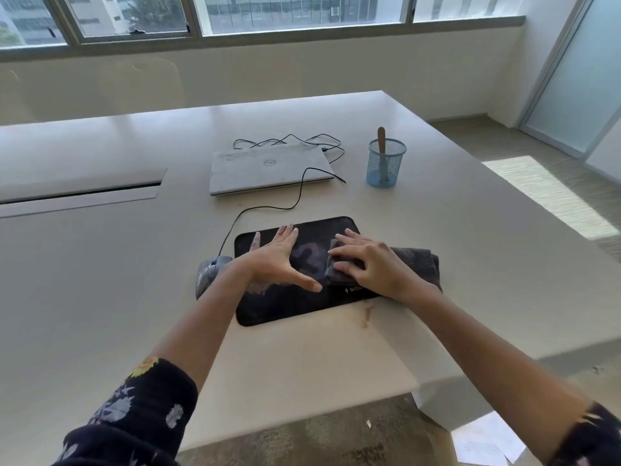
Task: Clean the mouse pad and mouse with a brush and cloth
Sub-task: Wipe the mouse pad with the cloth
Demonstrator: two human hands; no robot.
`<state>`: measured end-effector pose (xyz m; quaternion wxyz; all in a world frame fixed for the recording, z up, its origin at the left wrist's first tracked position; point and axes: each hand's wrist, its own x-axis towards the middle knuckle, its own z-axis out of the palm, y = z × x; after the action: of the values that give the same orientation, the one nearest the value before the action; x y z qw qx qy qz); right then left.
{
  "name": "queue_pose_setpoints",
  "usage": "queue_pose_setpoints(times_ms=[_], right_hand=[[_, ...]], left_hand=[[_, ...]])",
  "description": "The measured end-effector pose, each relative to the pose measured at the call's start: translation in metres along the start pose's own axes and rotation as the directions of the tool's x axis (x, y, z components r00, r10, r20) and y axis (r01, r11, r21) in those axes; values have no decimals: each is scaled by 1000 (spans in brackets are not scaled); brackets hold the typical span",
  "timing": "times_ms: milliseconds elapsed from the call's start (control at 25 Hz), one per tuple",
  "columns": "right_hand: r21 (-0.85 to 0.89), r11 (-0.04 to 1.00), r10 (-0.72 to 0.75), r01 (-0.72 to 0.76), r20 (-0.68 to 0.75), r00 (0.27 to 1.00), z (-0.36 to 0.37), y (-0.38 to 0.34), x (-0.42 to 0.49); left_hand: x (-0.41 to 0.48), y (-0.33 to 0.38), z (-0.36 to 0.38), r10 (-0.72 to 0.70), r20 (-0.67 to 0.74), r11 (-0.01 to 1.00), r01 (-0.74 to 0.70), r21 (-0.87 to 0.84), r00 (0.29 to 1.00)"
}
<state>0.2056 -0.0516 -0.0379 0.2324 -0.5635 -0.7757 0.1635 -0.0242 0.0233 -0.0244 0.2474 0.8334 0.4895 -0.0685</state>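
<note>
A black mouse pad (pixel 285 306) lies on the pale table, with whitish smears across its middle. My left hand (pixel 275 260) lies flat on its left half, fingers spread and straight. My right hand (pixel 366 264) rests on a folded dark grey cloth (pixel 416 264) at the pad's right edge, fingers bent over the cloth's left end. A dusty grey wired mouse (pixel 210 272) sits just left of the pad, partly behind my left forearm. A brush with a wooden handle (pixel 381 141) stands in a blue mesh cup (pixel 385 166) at the back right.
A closed silver laptop (pixel 268 168) lies beyond the pad, with a black cable (pixel 302 186) looping round it to the mouse. The table's cable slot (pixel 80 190) is at the left. A small brownish scrap (pixel 368 316) lies near the front edge. Papers (pixel 484 442) are on the floor.
</note>
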Motion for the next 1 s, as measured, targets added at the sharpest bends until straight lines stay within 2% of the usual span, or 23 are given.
queue_pose_setpoints(times_ms=[80,160,240,360,440,680,1000], right_hand=[[-150,986,100,-80,130,986,-5,9,-5],[-261,959,165,-111,192,967,-10,15,-7],[-316,944,149,-98,141,979,-6,11,-3],[-338,933,136,-122,20,990,7,-1,8],[-345,930,131,-126,-10,991,16,-9,14],[-377,916,141,-134,-10,990,31,-23,24],[-370,916,166,-157,-9,986,17,3,17]], left_hand=[[-20,-19,-8,-56,3,998,56,4,998],[-40,-40,-18,-126,2,992,126,3,992],[-56,-55,-23,-174,-4,985,174,-3,985],[-65,-64,-22,-178,-16,984,178,5,984],[-66,-65,-19,-182,-10,982,182,39,983],[-53,-60,-16,-187,43,978,182,99,981],[-40,-52,-16,-164,69,981,155,113,984]])
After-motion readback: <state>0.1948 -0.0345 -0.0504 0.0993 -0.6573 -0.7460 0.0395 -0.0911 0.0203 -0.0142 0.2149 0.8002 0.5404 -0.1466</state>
